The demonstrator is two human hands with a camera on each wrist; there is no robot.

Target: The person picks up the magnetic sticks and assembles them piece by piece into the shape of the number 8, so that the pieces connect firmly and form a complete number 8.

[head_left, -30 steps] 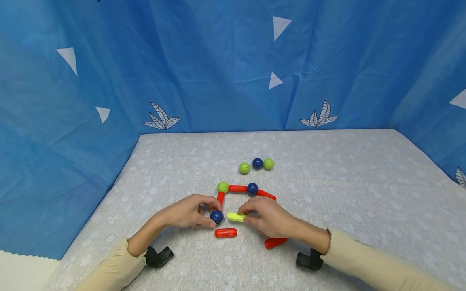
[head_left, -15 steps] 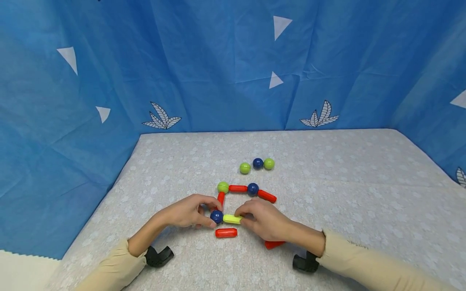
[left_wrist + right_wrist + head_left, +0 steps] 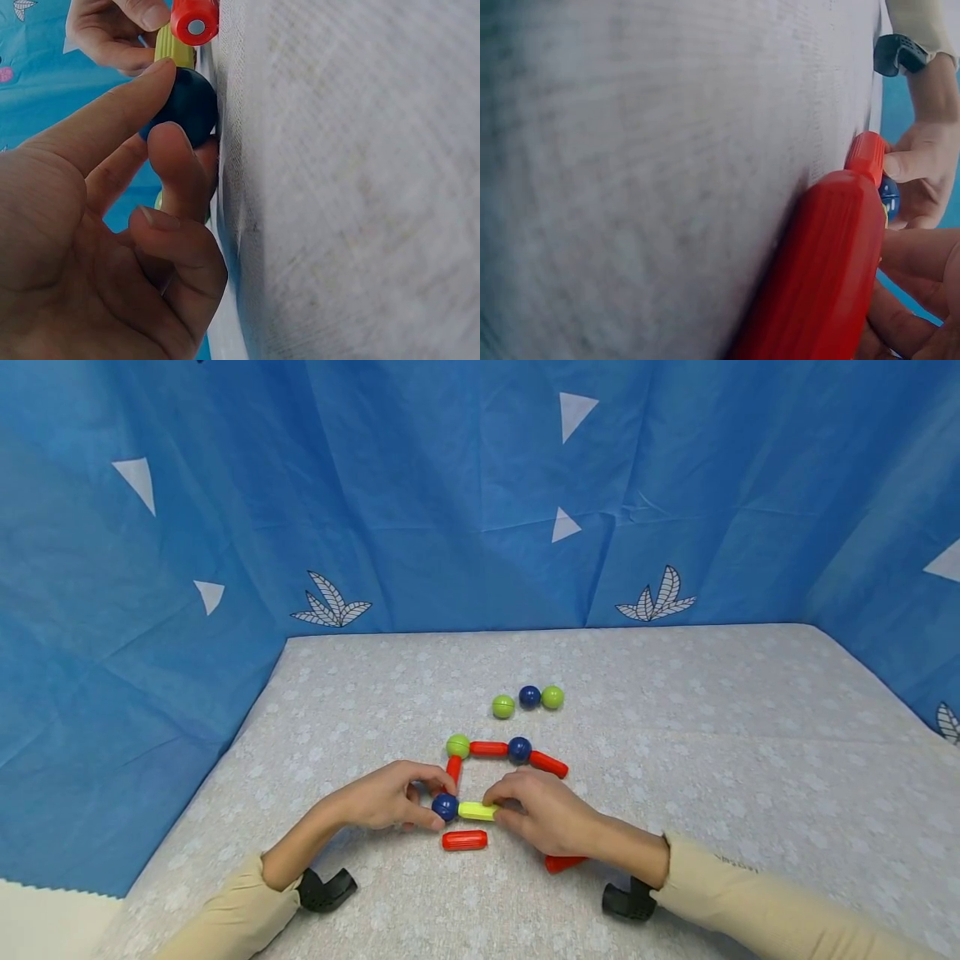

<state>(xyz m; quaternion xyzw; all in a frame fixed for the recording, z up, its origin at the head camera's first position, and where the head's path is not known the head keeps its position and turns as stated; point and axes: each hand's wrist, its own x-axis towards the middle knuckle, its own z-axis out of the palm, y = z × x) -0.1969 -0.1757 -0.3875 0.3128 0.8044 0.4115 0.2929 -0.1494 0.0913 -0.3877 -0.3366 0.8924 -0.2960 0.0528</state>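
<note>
My left hand (image 3: 395, 795) holds a dark blue ball (image 3: 445, 807) between thumb and fingers on the table; the left wrist view shows the grip on the ball (image 3: 193, 109) up close. With thumb and fingers, my right hand (image 3: 551, 812) pinches a yellow-green rod (image 3: 476, 811), whose left end meets that ball. A red rod (image 3: 453, 770) runs from behind the held ball to a green ball (image 3: 458, 746). From there another red rod (image 3: 489, 749) leads to a second blue ball (image 3: 519, 749), followed by a slanted red rod (image 3: 548, 764).
In front of the yellow-green rod lies a loose red rod (image 3: 464, 840). Another red rod (image 3: 565, 863), partly hidden by the right hand, looms large in the right wrist view. Further back rest a green ball (image 3: 503, 707), a blue ball (image 3: 529, 697) and another green ball (image 3: 552, 697).
My right hand has moved slightly left, bringing the yellow-green rod from a small gap into contact with the held blue ball. The left hand has stayed in place.
</note>
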